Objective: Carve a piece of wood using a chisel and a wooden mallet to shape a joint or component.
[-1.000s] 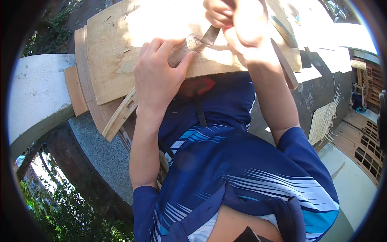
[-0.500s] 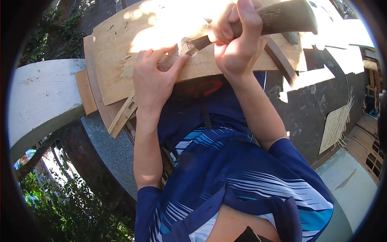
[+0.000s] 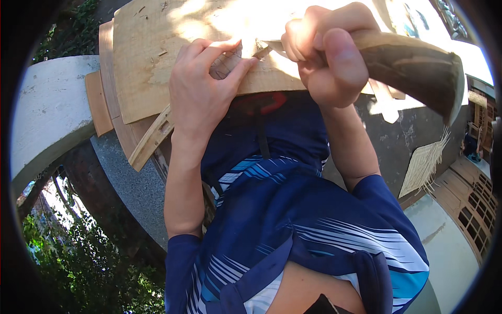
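Note:
My left hand (image 3: pixel 201 89) pinches a small wooden piece (image 3: pixel 226 64) with lines drawn across it, between thumb and fingers. The piece lies on a pale wooden board (image 3: pixel 138 73). My right hand (image 3: pixel 334 57) is wrapped round the thick wooden handle (image 3: pixel 410 65) of a carving knife, whose butt end points right. Its narrow blade reaches left toward the wooden piece, partly hidden by my fingers and bright glare. Whether the blade touches the piece I cannot tell.
A slotted wooden strip (image 3: pixel 151 138) sticks out under the board's near left edge. White concrete ledge (image 3: pixel 49 112) lies at the left. A woven mat piece (image 3: pixel 421 167) with loose strands is at the right. Small wood chips (image 3: pixel 162 53) dot the board.
My right hand has moved right and nearer with the knife, and its handle now slants downward to the right. The left hand still grips the wooden piece. The whole view has shifted slightly.

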`<state>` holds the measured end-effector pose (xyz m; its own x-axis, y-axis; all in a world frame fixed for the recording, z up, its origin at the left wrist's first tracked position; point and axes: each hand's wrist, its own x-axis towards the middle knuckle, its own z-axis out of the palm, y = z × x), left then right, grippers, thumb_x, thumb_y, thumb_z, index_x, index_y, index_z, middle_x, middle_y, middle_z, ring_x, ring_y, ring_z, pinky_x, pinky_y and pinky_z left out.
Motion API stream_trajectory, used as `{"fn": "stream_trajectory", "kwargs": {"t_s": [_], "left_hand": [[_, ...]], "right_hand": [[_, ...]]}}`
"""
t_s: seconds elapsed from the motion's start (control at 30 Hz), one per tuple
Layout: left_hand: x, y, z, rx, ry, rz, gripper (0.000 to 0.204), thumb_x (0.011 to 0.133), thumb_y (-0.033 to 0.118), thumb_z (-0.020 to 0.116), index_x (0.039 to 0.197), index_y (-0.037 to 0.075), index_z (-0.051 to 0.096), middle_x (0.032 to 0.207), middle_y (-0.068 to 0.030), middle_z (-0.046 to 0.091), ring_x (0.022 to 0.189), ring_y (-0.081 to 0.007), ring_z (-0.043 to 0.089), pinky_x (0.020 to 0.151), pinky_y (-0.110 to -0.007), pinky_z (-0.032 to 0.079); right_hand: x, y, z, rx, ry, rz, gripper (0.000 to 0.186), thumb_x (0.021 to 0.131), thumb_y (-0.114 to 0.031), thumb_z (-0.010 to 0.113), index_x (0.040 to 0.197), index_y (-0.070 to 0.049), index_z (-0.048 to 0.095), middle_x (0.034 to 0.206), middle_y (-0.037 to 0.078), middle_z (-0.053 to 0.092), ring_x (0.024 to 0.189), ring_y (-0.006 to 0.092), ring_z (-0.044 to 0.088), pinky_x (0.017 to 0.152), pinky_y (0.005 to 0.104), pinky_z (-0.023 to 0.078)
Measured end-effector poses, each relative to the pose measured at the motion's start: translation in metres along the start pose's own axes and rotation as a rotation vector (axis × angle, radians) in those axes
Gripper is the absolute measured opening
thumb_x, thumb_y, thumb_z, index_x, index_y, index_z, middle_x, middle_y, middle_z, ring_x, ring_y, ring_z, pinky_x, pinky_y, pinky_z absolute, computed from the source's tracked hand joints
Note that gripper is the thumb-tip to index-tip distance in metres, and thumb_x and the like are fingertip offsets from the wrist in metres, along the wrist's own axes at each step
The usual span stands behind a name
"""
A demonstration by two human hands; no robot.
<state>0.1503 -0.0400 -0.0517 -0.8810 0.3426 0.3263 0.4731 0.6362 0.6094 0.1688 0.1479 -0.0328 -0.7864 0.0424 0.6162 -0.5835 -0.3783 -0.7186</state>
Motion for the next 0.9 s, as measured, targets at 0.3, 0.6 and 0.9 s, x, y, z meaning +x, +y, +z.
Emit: {"fn": "stream_trajectory", "kwargs": {"t_s": [0.3, 0.6, 0.9], "left_hand": [[0.0, -0.004, 0.0, 0.011, 0.042, 0.034, 0.032, 0.075, 0.028, 0.088, 0.101, 0.01, 0.08, 0.091, -0.0074, 0.068, 0.09, -0.0276, 0.066, 0.078, -0.039, 0.055], [0.001, -0.001, 0.001, -0.08, 0.056, 0.017, 0.029, 0.075, 0.019, 0.089, 0.098, 0.006, 0.077, 0.089, -0.0075, 0.068, 0.089, -0.0269, 0.066, 0.077, -0.038, 0.053], [0.003, 0.0, -0.001, -0.092, 0.027, 0.013, 0.03, 0.076, 0.021, 0.089, 0.1, 0.006, 0.078, 0.087, -0.0085, 0.065, 0.084, -0.0266, 0.064, 0.074, -0.038, 0.052]], "right_hand": [[0.014, -0.01, 0.009, -0.417, -0.065, 0.222, 0.03, 0.096, -0.02, 0.056, 0.074, -0.007, 0.042, 0.062, 0.003, 0.039, 0.052, 0.0139, 0.031, 0.051, 0.0311, 0.027], [0.028, -0.003, 0.007, -0.364, 0.161, 0.282, 0.037, 0.097, -0.024, 0.051, 0.067, -0.013, 0.034, 0.059, -0.001, 0.032, 0.049, 0.0112, 0.025, 0.048, 0.03, 0.025], [0.037, -0.006, 0.004, 0.008, 0.119, 0.365, 0.019, 0.099, -0.016, 0.046, 0.082, -0.013, 0.038, 0.058, -0.002, 0.031, 0.046, 0.0082, 0.02, 0.043, 0.0264, 0.021]]}}
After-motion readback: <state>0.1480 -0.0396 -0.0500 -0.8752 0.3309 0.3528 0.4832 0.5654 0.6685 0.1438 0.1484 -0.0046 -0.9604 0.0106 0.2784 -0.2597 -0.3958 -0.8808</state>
